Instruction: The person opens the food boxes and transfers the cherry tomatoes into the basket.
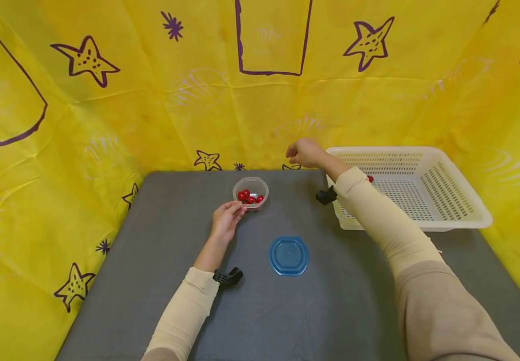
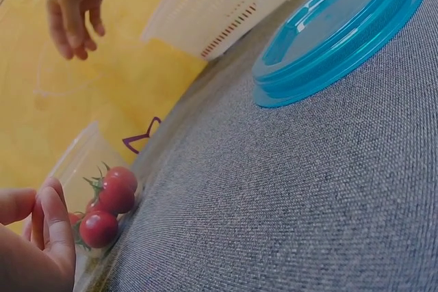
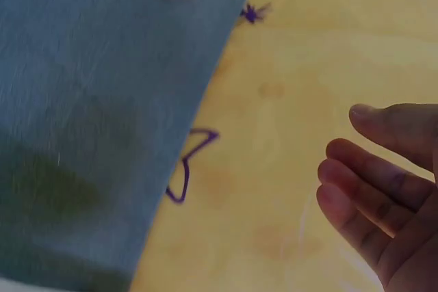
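Observation:
A small clear plastic container [image 1: 263, 189] with several red cherry tomatoes [image 1: 251, 199] inside stands near the far edge of the table. My left hand [image 1: 227, 219] pinches its near-left rim between thumb and fingers. In the left wrist view, green stems show on the tomatoes [image 2: 99, 229]. My right hand [image 1: 307, 153] is raised beyond the table's far edge, by the left end of a white basket [image 1: 456, 200]. Its fingers [image 3: 356, 220] are loosely bent, with nothing between them and the thumb. A blue lid [image 1: 289, 256] lies on the table in front of the container.
Inside the basket a bit of red tomato [image 1: 370, 178] shows beside my right sleeve [image 1: 377, 215], which hides part of the basket. Yellow patterned cloth [image 1: 260, 115] hangs close behind and along both sides of the grey table [image 1: 151, 240].

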A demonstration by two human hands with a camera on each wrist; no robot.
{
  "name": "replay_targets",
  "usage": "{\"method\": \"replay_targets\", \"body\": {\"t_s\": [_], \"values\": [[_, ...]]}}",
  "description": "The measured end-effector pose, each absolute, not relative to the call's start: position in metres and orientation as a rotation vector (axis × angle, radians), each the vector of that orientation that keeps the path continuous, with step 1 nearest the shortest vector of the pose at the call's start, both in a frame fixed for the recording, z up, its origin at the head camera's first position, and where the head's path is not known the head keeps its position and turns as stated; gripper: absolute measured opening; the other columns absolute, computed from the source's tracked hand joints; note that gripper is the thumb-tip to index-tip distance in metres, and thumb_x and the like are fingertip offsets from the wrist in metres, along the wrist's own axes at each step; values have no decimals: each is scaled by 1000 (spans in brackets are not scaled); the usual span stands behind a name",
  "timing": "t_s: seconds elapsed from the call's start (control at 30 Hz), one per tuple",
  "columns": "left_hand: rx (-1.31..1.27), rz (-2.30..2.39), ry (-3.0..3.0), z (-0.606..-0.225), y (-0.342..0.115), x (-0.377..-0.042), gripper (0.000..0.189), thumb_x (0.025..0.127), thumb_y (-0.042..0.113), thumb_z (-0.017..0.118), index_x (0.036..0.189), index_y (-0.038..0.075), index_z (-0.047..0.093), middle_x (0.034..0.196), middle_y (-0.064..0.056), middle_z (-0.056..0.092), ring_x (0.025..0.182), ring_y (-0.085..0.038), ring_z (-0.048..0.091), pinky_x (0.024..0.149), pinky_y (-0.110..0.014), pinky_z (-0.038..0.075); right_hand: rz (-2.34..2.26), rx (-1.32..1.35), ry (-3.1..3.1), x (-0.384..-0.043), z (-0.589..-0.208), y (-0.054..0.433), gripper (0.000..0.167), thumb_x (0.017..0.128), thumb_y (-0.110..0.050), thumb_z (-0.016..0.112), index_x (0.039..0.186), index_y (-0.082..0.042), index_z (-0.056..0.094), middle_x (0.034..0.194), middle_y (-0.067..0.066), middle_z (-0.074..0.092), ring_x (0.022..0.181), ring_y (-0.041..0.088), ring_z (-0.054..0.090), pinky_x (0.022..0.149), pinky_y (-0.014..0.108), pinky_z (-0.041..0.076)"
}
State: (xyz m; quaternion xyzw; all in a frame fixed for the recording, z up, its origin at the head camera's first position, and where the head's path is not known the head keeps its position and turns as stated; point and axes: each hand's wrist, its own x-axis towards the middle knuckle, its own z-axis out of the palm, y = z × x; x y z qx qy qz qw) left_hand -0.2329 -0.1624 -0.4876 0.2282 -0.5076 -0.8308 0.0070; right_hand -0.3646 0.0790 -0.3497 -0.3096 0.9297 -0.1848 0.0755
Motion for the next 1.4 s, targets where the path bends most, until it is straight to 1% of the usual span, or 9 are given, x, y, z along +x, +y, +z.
{"method": "replay_targets", "body": {"t_s": [0.17, 0.27, 0.4, 0.57, 0.8, 1.07, 1.27, 1.4], "values": [[718, -2592, -1596, -489, -162, -233, 5, 95, 4, 60, 97, 5, 56, 71, 2, 66, 65, -6, 65, 67, -17, 56, -569, -993, 2750, -363, -358, 60, 21, 90, -12, 66, 105, 1, 70, 103, 18, 72, 97, 32, 66, 91, 44, 51], [728, -2590, -1606, -490, -163, -233, 5, 95, 5, 60, 98, 5, 56, 71, 2, 67, 65, -6, 65, 68, -17, 56, -584, -1003, 2710, -364, -362, 51, 21, 91, -13, 64, 107, 1, 70, 105, 18, 72, 98, 33, 65, 92, 45, 52], [723, -2588, -1608, -491, -163, -232, 5, 95, 5, 60, 98, 5, 56, 72, 3, 67, 66, -7, 66, 68, -17, 56, -585, -1032, 2677, -362, -367, 40, 22, 92, -13, 63, 109, 1, 70, 108, 18, 71, 101, 33, 65, 93, 44, 52], [700, -2591, -1603, -491, -163, -231, 7, 94, 5, 61, 98, 2, 56, 70, 3, 68, 65, -7, 65, 66, -17, 56, -583, -1071, 2656, -356, -372, 25, 22, 92, -12, 64, 107, 2, 70, 106, 17, 71, 98, 31, 65, 91, 42, 52], [716, -2591, -1599, -492, -163, -232, 5, 95, 4, 60, 99, 3, 57, 71, 2, 67, 65, -7, 65, 66, -17, 56, -550, -1084, 2660, -351, -385, 6, 20, 91, -13, 65, 105, -1, 71, 103, 15, 72, 96, 29, 65, 89, 40, 54], [708, -2591, -1618, -491, -164, -232, 6, 95, 6, 60, 99, 4, 56, 72, 3, 68, 67, -7, 66, 67, -17, 56, -591, -1098, 2609, -345, -402, -14, 23, 90, -10, 66, 110, 1, 70, 108, 15, 72, 101, 28, 66, 93, 38, 54], [704, -2594, -1616, -489, -163, -233, 7, 95, 6, 60, 99, 5, 55, 72, 2, 68, 67, -7, 66, 69, -17, 56, -600, -1152, 2618, -340, -415, -24, 20, 90, -10, 65, 106, 0, 71, 103, 15, 72, 94, 27, 66, 88, 36, 55], [686, -2596, -1614, -489, -162, -233, 7, 95, 5, 60, 99, 5, 54, 72, 3, 68, 66, -6, 66, 68, -17, 56, -607, -1107, 2614, -338, -423, -31, 23, 91, -13, 67, 109, 0, 70, 105, 14, 71, 94, 26, 66, 87, 35, 56]]}}
